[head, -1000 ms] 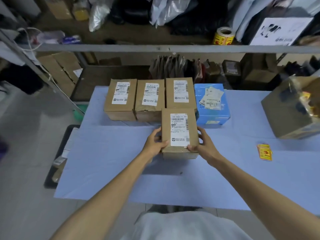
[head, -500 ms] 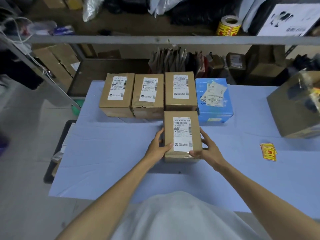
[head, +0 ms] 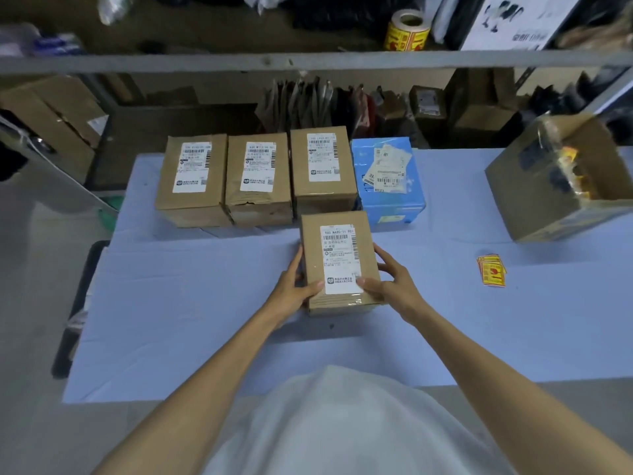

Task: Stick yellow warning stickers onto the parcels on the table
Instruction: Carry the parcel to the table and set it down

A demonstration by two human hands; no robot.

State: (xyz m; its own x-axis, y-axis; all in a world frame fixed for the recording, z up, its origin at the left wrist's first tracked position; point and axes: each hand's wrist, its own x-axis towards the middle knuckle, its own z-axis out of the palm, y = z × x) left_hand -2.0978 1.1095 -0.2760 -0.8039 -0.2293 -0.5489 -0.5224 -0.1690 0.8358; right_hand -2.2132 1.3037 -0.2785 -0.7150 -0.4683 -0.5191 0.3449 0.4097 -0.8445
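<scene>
left hand (head: 294, 289), right hand (head: 390, 286) — both grip parcel (head: 337, 262)

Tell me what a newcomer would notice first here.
First comes the front parcel in the middle of the table, gripped at its sides by the left hand and right hand. Behind it stand three more parcels in a row, with a blue box at their right end. A small stack of yellow stickers lies on the table to the right, untouched.
</scene>
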